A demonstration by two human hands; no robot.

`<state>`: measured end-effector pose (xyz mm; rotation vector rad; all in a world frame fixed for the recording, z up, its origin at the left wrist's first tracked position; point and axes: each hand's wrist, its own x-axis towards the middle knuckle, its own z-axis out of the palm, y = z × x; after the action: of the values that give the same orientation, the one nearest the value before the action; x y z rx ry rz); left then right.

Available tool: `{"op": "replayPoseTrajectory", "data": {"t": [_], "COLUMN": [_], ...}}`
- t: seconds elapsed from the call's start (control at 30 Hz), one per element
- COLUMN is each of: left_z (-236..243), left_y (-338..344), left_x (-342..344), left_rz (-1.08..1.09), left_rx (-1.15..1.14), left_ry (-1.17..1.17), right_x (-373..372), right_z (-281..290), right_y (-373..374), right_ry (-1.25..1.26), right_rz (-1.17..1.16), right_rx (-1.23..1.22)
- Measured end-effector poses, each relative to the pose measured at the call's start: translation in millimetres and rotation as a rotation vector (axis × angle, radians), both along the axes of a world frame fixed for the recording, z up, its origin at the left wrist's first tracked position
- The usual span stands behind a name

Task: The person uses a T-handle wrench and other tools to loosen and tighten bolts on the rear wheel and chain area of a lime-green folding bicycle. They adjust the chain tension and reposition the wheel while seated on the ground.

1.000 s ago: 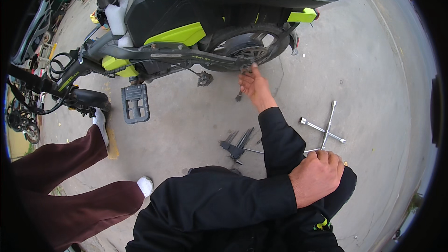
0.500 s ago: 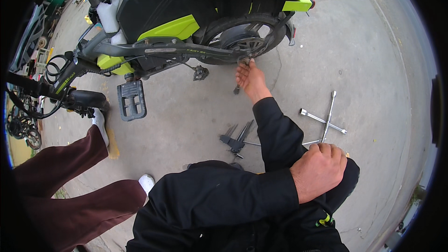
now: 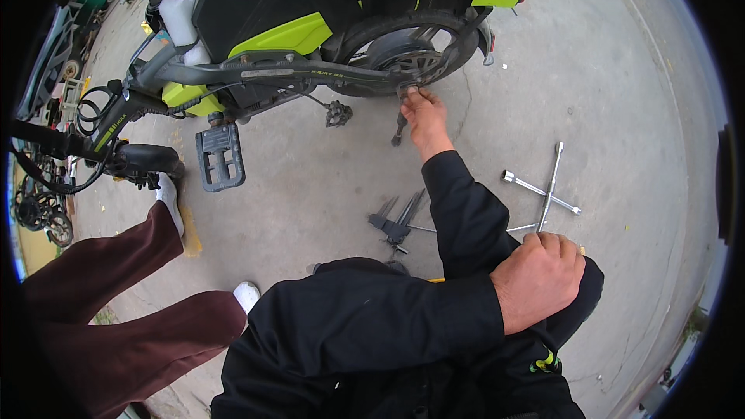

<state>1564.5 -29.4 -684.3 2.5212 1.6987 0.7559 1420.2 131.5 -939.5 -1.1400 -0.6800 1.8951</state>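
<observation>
My right hand [image 3: 426, 120] reaches up to the rear hub of a black and lime-green electric bike [image 3: 287, 35]. Its thumb and fingers are pinched together at the axle end of the rear wheel [image 3: 365, 85]; whatever lies between them is too small to make out. Beside that hand, a dark stand-like rod [image 3: 399, 130] points down from the axle area. My left arm crosses my body, and my left hand [image 3: 538, 282] rests closed over my bent knee [image 3: 583, 295]. Its fingertips are hidden. Just beyond it, a silver cross wrench [image 3: 548, 192] lies on the ground.
A dark tool cluster [image 3: 392, 226] with thin metal rods lies on the concrete between me and the bike. A pedal [image 3: 220, 157] sticks out toward me at left. Someone in maroon trousers [image 3: 147, 341] and white shoes stands close by. Parked vehicles line the far left.
At the axle my right hand has turned and its fingers have drawn in tighter, showing more of the dark rod. My left hand stays on the knee. The whole view has shifted slightly.
</observation>
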Motion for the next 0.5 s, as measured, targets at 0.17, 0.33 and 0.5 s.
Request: {"op": "replayPoseTrajectory", "data": {"t": [0.17,0.33,0.5], "left_z": [-2,-4,-4], "left_y": [0,0,0], "left_x": [0,-1,-2], "left_rz": [0.002,-0.010,-0.004], "left_rx": [-0.008,-0.019,-0.015], "left_ry": [-0.004,-0.002,-0.005], "right_x": [8,5,-3], "right_z": [-1,4,15], "right_y": [-2,-1,-16], "right_ry": [0.192,0.108,-0.218], "right_rz": [0.051,0.102,-0.057], "right_rx": [-0.296,-0.146,0.179]}}
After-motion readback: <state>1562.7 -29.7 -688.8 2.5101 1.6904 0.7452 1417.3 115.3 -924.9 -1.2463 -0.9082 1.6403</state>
